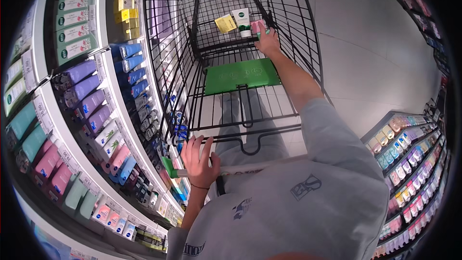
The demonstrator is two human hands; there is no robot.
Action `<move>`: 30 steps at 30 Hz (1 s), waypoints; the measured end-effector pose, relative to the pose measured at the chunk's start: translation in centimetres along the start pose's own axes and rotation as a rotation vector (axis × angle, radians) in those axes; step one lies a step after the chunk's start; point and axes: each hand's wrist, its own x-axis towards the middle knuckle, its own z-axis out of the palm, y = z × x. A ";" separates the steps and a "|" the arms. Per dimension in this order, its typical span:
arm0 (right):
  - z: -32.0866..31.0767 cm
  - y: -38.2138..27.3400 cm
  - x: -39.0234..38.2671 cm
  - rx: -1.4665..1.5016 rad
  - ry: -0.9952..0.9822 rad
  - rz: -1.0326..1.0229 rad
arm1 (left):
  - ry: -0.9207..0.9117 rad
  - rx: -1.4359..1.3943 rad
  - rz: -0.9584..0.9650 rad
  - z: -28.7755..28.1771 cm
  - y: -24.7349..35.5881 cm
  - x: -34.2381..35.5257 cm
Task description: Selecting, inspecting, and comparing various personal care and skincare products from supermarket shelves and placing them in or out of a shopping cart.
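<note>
My right hand (267, 42) reaches into the black wire shopping cart (314, 43), fingers around a small pink and green item (256, 26), mostly hidden by the hand. Left of it in the cart, a white tube with a green label (242, 21) stands beside a small yellow box (224, 23). Nearer me, a green plastic panel (226, 79) is fixed to the cart. My left hand (199, 161) rests at the cart's near rail, by the green-ended handle (169, 166), its fingers spread apart.
A shelf unit (67, 139) of boxes, tubes and bottles lines the left, close beside the cart. Another shelf (409, 173) of small colourful products is at the lower right, and more products (411, 5) are at the upper right. Pale tiled floor (351, 67) lies right of the cart.
</note>
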 end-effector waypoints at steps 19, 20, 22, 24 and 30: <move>11.1 2.2 1.1 -0.072 0.134 -0.078 | -0.127 0.063 -0.075 0.5 -3.6 -9.0; 10.7 2.2 0.8 -0.039 0.107 -0.070 | -0.128 0.063 -0.068 0.5 -3.7 -9.1; 9.9 2.1 0.3 -0.008 0.090 -0.068 | -0.117 0.063 -0.059 0.3 -4.0 -9.3; 9.0 1.8 -0.3 0.141 0.139 -0.021 | -0.101 0.075 -0.032 0.2 -4.2 -9.2; 4.6 1.0 -3.8 0.600 0.241 -0.251 | -0.064 0.049 0.014 -0.6 -4.5 -8.5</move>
